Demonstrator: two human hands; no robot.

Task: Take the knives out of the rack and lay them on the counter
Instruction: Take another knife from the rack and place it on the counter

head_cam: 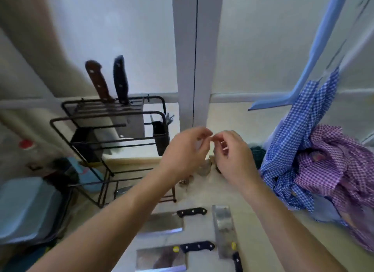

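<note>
The desk (253, 221) carries three cleavers near the person, laid flat with blades apart, probably so each is easy to see. The black wire rack (113, 130) stands at far left and holds two knives upright, a brown-handled knife (97, 81) and a black-handled knife (121, 79). The left hand (186, 152) and right hand (232, 156) hang together above the desk, fingers (204, 134) loosely curled and half open, fingertips almost touching, holding nothing.
</note>
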